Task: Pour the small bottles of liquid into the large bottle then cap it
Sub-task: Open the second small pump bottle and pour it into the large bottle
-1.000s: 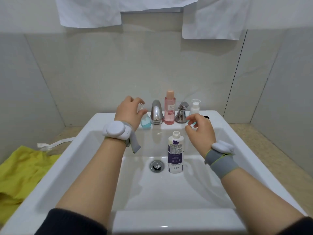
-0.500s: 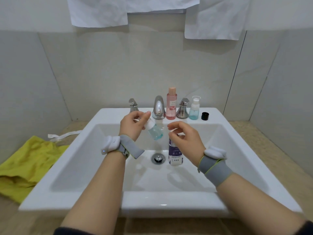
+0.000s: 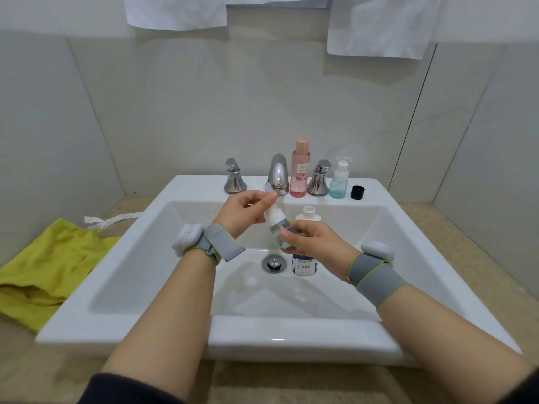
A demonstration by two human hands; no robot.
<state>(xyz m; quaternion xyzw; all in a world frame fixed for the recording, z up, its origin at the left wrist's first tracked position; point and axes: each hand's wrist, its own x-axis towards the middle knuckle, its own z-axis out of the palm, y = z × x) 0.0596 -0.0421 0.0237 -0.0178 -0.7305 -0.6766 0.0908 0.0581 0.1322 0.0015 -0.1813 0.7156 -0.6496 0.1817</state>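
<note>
Small clear plastic bottle with pale blue liquid and a white pump top sits between my two hands above the basin, tilted so its top leans up and to the left. My left hand pinches the white top, thumb and fingers curled round it, wrist bent and palm turned toward me. My right hand grips the lower body, thumb across the front and fingers wrapped behind, so most of the blue liquid is covered and I cannot make out its level. Both forearms reach in from the bottom edge, each with a grey wrist strap carrying a white pod.

Just behind and below my right hand stands the large white bottle with a purple label, upright on the floor of the white ceramic sink beside the chrome drain. Its open threaded neck shows above my fingers; its middle is hidden by them.

On the back ledge stand a chrome faucet between two chrome handles, a tall pink bottle, a second small blue pump bottle and a black cap. A yellow-green cloth lies on the counter to the left, partly cut off.
</note>
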